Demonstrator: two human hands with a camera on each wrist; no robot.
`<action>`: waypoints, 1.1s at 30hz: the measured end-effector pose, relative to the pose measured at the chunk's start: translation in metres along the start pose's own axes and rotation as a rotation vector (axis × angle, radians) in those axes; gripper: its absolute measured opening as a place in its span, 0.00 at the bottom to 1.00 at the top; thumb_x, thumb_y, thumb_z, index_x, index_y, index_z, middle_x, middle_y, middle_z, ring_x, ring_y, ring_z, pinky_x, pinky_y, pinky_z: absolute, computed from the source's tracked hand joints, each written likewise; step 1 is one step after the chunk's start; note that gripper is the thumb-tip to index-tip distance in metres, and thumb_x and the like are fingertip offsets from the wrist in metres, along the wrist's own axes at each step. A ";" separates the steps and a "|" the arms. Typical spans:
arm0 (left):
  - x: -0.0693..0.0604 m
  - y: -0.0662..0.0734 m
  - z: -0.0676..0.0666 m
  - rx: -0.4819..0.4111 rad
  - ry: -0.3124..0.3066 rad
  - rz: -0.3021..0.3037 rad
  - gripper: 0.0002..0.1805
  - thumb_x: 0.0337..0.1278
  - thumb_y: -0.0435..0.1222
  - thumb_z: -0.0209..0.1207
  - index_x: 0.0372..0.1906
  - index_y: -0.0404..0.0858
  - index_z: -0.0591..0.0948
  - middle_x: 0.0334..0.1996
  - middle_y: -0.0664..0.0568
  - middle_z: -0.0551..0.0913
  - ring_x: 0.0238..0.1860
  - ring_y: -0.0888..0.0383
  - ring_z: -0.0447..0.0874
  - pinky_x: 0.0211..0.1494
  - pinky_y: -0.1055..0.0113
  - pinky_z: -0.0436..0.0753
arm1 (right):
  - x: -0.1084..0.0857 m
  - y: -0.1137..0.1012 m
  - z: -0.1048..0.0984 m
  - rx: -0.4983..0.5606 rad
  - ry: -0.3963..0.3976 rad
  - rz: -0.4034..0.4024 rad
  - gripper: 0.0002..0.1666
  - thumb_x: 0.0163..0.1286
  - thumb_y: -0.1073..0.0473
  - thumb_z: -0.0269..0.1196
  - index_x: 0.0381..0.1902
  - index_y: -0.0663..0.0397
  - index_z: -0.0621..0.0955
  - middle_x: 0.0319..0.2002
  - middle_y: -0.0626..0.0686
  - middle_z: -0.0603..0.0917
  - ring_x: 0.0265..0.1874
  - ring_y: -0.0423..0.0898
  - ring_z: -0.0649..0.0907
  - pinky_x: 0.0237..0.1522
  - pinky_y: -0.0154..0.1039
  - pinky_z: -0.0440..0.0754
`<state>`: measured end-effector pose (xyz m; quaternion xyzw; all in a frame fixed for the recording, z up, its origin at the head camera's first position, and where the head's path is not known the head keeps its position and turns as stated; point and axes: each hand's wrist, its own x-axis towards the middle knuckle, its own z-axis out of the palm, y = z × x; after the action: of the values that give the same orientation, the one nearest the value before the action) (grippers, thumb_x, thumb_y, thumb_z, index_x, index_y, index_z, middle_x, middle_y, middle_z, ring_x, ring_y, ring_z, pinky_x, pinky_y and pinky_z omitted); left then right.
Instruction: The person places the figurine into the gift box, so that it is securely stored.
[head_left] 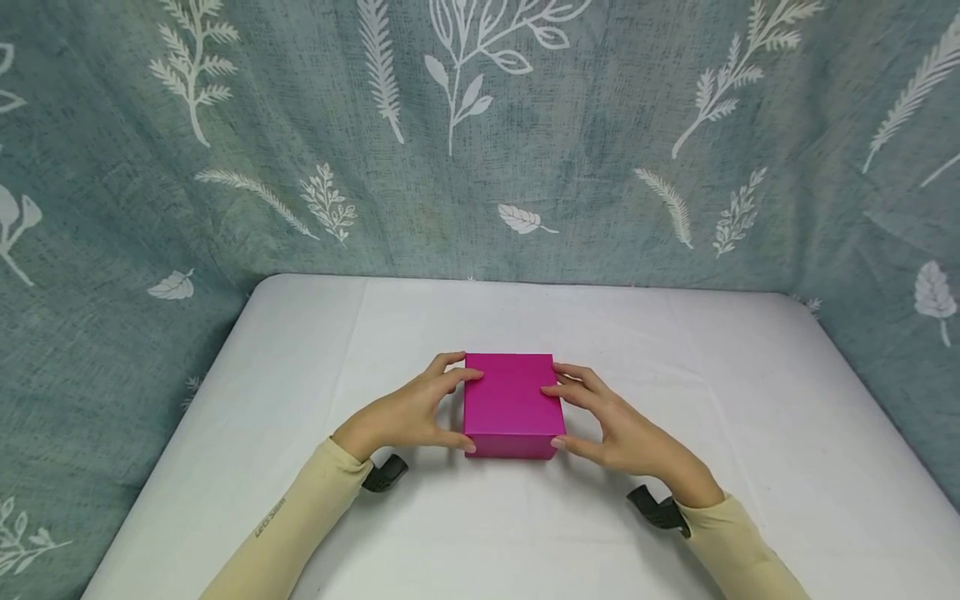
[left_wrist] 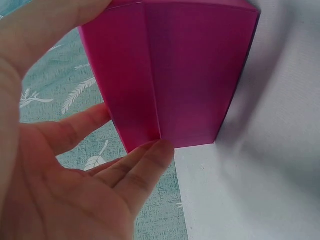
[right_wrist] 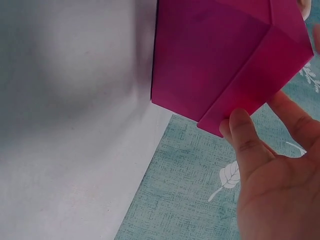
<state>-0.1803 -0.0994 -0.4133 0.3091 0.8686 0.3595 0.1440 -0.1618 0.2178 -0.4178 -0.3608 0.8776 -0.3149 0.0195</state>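
A magenta box (head_left: 513, 396) sits on the white table in the head view, with one face up. A seam along its side, seen in the left wrist view, divides a brighter lid strip (left_wrist: 117, 75) from a darker lower part (left_wrist: 195, 75). My left hand (head_left: 408, 408) holds the box's left side, thumb at the front corner and fingers at the back corner and top edge. From the right, my right hand (head_left: 618, 421) holds it the same way, with one finger over the top edge. The right wrist view shows those fingertips (right_wrist: 241, 120) against the lid strip.
The white-covered table (head_left: 300, 333) spreads around the box. Behind and at the sides hangs a teal curtain (head_left: 585, 200) with white leaf prints. Black wrist mounts (head_left: 385, 473) stick out from both cream sleeves (head_left: 300, 517).
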 end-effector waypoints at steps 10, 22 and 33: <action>0.002 -0.002 0.002 -0.005 -0.014 -0.001 0.48 0.44 0.46 0.76 0.72 0.44 0.65 0.76 0.45 0.50 0.64 0.43 0.74 0.65 0.51 0.76 | 0.001 0.001 0.002 -0.004 0.001 0.013 0.36 0.59 0.54 0.73 0.64 0.50 0.74 0.71 0.58 0.63 0.70 0.55 0.66 0.63 0.56 0.74; 0.003 -0.004 0.004 0.021 -0.013 0.002 0.49 0.43 0.45 0.76 0.72 0.43 0.65 0.76 0.46 0.49 0.64 0.44 0.74 0.66 0.53 0.75 | 0.002 0.002 0.007 -0.045 0.027 -0.025 0.33 0.56 0.54 0.75 0.58 0.50 0.77 0.68 0.59 0.65 0.68 0.55 0.69 0.62 0.55 0.75; 0.003 -0.004 0.005 0.083 -0.011 0.000 0.48 0.44 0.44 0.76 0.71 0.40 0.65 0.77 0.46 0.47 0.72 0.44 0.63 0.69 0.52 0.72 | 0.002 0.000 0.007 -0.138 0.046 -0.021 0.32 0.56 0.48 0.75 0.57 0.46 0.77 0.67 0.57 0.68 0.62 0.56 0.76 0.54 0.51 0.82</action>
<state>-0.1819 -0.0973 -0.4198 0.3168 0.8819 0.3215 0.1359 -0.1611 0.2129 -0.4232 -0.3631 0.8936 -0.2622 -0.0288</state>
